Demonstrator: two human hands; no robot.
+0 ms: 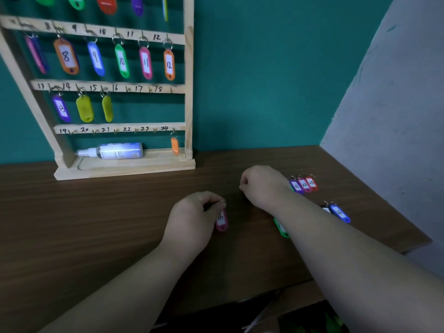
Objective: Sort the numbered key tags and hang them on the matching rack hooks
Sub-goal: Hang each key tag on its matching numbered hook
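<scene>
My left hand [194, 217] pinches the top of a pink tag marked 16 [221, 221], which hangs just above the brown table [96, 212]. To its right my right hand [262, 186] hovers with fingers curled, and nothing shows in it. The wooden rack [189, 92] stands against the green wall at the left. Tags 8 to 12 hang on one row and 13 to 15 below; hooks 16 [128, 89], 17 and 18 are bare. An orange tag [175, 145] hangs at hook 24. Loose tags 21, 22 and 23 [304, 185] lie beyond my right wrist.
A white spray bottle [115, 151] lies on the rack's base. A blue tag [340, 213] and a green tag [281, 228], partly hidden by my right forearm, lie on the table's right side. A grey wall closes the right side, where the table's edge runs diagonally.
</scene>
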